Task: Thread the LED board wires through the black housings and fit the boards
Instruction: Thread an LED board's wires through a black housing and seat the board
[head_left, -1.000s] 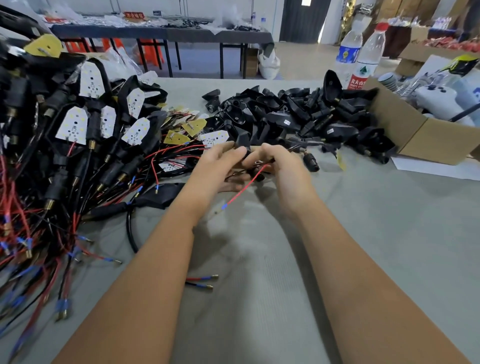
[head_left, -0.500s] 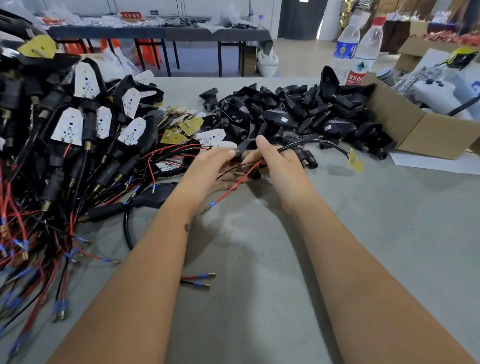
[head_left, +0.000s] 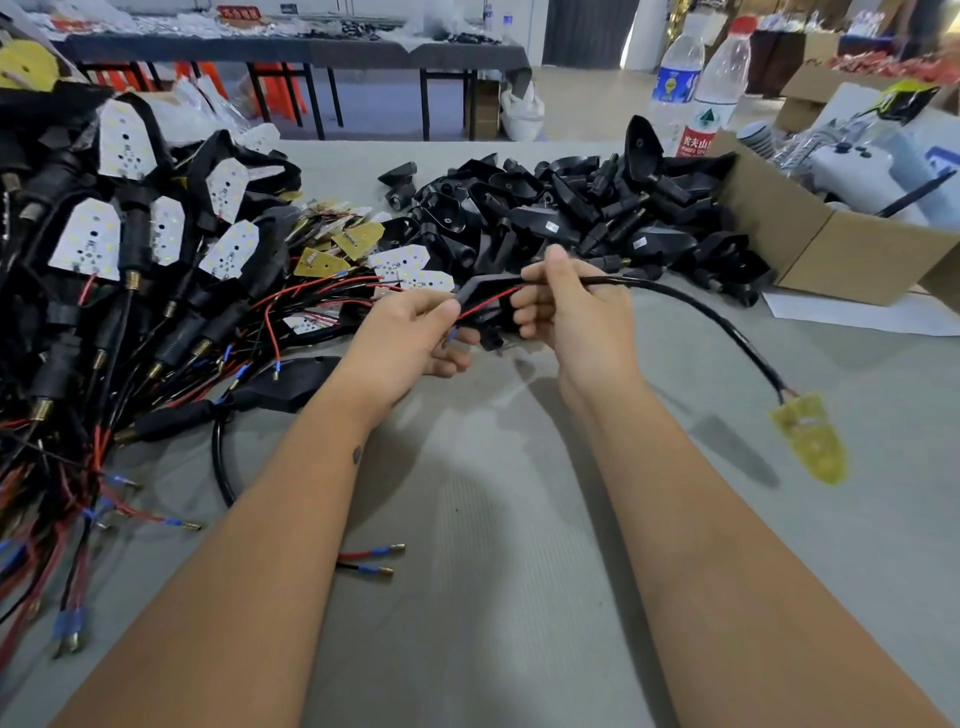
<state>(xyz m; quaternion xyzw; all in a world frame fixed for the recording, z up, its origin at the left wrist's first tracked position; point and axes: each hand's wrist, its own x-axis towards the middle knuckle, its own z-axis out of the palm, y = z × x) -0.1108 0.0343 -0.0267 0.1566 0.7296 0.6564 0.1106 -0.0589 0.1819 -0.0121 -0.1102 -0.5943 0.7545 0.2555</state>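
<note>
LED board under work hangs at the far end of a black sheathed cable, off to the right of the hands and above the table, yellow back face showing. Right hand has its fingers curled round the cable near the housing. Left hand pinches the red lead where it leaves the black housing, which sits between the two hands and is partly hidden by them.

Progress, as judged: threading of this unit is under way, with the lead ends through the housing, but much cable remains to be drawn through and the board is well apart from its seat. Fitting is not yet done.

Batch status: a large heap of finished assemblies, white boards seated in housings, lies at left. A sizeable pile of empty housings lies behind the hands, and loose boards lie between the heaps. Considerable work appears outstanding.
</note>
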